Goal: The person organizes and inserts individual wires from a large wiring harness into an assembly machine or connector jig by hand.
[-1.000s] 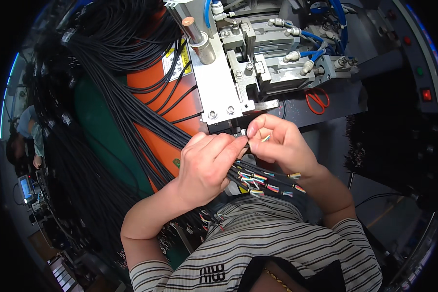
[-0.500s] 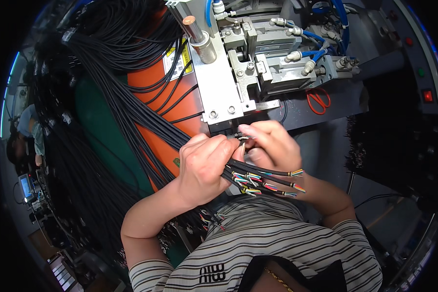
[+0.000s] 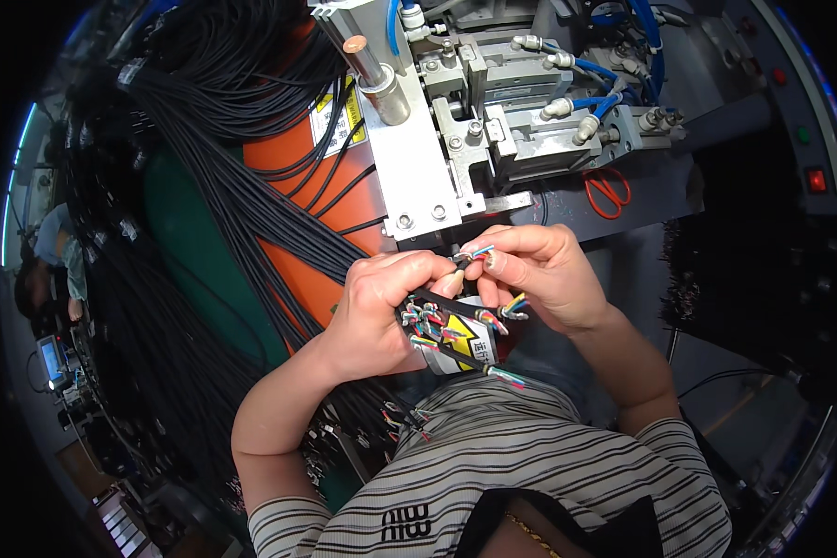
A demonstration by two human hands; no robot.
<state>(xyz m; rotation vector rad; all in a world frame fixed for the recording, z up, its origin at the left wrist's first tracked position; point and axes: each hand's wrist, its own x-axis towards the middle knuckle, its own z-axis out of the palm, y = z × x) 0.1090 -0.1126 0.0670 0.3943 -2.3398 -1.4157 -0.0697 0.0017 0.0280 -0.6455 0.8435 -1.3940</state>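
My left hand [image 3: 381, 312] is closed around a bunch of black cables [image 3: 456, 305] whose cut ends stick out past the palm, showing thin coloured wires [image 3: 428, 323]. Thumb and forefinger of that hand pinch one cable near its end. Right beside it, my right hand [image 3: 544, 279] pinches the fanned coloured wires [image 3: 479, 252] at the tip of that same cable. Both hands are just in front of a metal clamping machine [image 3: 437, 177]. The cables run away to the upper left from my left hand.
Long black cables [image 3: 223, 177] lie over an orange surface [image 3: 288, 209]. Pneumatic cylinders with blue hoses [image 3: 604, 102] stand behind my hands. Red-handled scissors [image 3: 607, 192] rest on the dark table at right. A control panel with a lit red button [image 3: 817, 181] is far right; another person [image 3: 56, 251] is far left.
The cable ends in my left hand have swung back toward the palm and spread. My right hand has turned, its fingers now on the wires of one cable.
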